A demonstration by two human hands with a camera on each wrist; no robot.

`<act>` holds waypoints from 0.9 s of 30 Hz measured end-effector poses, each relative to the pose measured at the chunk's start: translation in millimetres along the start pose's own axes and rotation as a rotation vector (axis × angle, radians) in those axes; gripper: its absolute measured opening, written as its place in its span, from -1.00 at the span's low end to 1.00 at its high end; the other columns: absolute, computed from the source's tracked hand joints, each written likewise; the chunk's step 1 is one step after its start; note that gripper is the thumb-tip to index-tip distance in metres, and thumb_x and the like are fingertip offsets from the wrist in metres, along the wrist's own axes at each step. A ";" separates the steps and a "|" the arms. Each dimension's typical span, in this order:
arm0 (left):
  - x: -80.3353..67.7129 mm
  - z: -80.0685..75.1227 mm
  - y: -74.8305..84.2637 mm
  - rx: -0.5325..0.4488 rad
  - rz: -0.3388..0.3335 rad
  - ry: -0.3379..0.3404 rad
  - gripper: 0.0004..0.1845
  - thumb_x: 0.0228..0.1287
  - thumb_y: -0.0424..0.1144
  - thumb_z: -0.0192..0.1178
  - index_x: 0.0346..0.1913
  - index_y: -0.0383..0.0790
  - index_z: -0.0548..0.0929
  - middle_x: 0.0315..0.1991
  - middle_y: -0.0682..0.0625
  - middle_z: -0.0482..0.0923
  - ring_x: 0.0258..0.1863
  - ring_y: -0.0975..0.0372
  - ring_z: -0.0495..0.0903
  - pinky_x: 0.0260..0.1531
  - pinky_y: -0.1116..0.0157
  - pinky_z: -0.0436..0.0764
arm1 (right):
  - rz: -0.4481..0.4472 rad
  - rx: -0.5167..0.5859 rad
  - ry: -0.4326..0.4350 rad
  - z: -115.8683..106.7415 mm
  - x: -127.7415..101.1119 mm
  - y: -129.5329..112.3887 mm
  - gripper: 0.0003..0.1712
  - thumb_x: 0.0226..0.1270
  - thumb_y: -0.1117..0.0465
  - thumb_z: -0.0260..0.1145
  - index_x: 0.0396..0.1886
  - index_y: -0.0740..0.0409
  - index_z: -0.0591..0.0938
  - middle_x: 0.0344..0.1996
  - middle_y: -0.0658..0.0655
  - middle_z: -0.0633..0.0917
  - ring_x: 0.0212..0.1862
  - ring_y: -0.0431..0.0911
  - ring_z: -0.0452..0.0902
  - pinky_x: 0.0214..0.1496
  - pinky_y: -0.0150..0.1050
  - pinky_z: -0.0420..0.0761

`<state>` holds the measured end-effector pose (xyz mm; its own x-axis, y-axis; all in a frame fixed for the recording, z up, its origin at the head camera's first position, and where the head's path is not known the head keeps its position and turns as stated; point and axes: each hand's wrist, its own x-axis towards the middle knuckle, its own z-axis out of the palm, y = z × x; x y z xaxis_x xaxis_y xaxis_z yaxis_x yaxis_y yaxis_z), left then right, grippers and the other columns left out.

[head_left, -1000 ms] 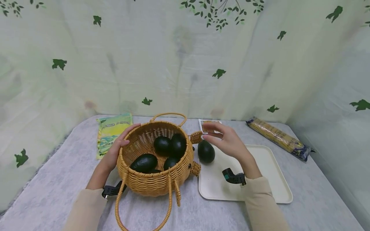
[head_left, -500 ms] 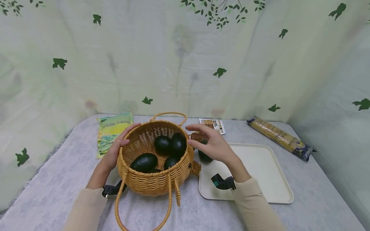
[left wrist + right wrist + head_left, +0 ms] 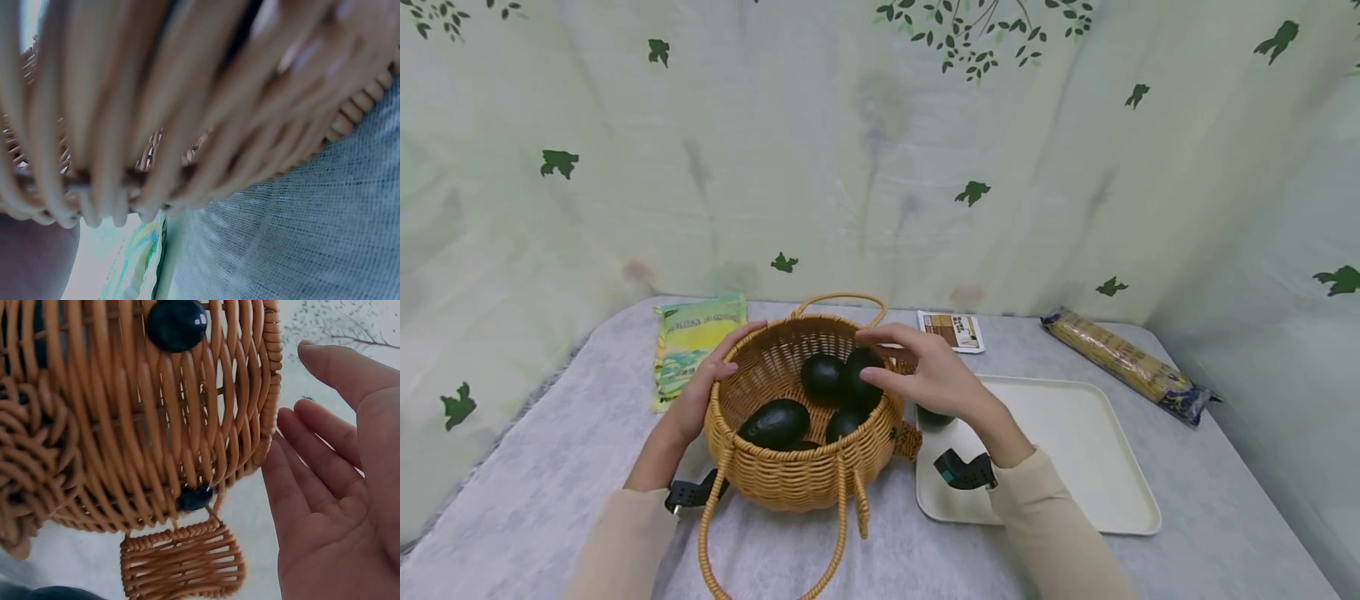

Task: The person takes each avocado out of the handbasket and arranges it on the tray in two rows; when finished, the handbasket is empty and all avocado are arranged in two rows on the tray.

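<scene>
Wicker basket (image 3: pixel 805 467): round, tan, two looped handles, standing on the grey table (image 3: pixel 550 500) just left of the cream tray (image 3: pixel 1075 467). Contents: several dark green avocados (image 3: pixel 775 422), one pair side by side toward the far wall of the basket. Left hand (image 3: pixel 696 400): fingers curled over the basket's left rim, gripping it. Right hand (image 3: pixel 925 379): empty, fingers extended and relaxed, poised over the basket's right rim, fingertips near the upper avocados. One further avocado (image 3: pixel 934 417) lies on the tray's left end, mostly hidden behind the right hand. Other items: yellow-green packet (image 3: pixel 688 337) at far left, small printed card (image 3: pixel 951 329) behind the tray, long pasta packet (image 3: pixel 1123 362) at far right.
</scene>
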<state>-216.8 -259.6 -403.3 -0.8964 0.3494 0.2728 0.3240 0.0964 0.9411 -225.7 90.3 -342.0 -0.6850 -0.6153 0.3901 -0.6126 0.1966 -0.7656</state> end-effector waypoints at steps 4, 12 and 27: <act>-0.3 -1.6 1.1 -0.001 0.002 -0.001 -0.35 0.52 -0.19 -0.33 0.65 -0.03 0.12 0.51 -0.13 0.19 0.41 -0.03 0.35 0.15 0.21 0.59 | -0.008 -0.009 -0.054 4.0 11.5 -3.5 -0.47 0.40 0.16 0.43 0.33 0.05 0.59 0.26 0.06 0.64 0.33 -0.07 0.55 0.35 -0.27 0.51; 1.5 -0.5 0.1 -0.002 -0.001 -0.006 -0.35 0.52 -0.18 -0.33 0.65 -0.02 0.12 0.52 -0.13 0.19 0.42 -0.07 0.33 0.15 0.18 0.60 | -0.027 -0.030 -0.145 12.7 28.3 -13.8 -0.47 0.42 0.13 0.41 0.34 0.06 0.57 0.27 0.03 0.63 0.34 -0.05 0.55 0.35 -0.29 0.51; 0.7 -0.3 0.1 -0.015 0.006 -0.013 -0.35 0.53 -0.19 -0.33 0.65 -0.04 0.11 0.51 -0.11 0.19 0.42 -0.04 0.34 0.17 0.20 0.59 | -0.043 -0.100 -0.251 15.3 55.9 -33.3 -0.49 0.44 0.09 0.39 0.34 0.07 0.58 0.26 0.01 0.63 0.28 -0.20 0.56 0.31 -0.19 0.57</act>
<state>-217.5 -259.7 -402.9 -0.8905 0.3617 0.2762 0.3249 0.0803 0.9423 -237.5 37.7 -302.5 -0.5459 -0.7922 0.2729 -0.6836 0.2326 -0.6918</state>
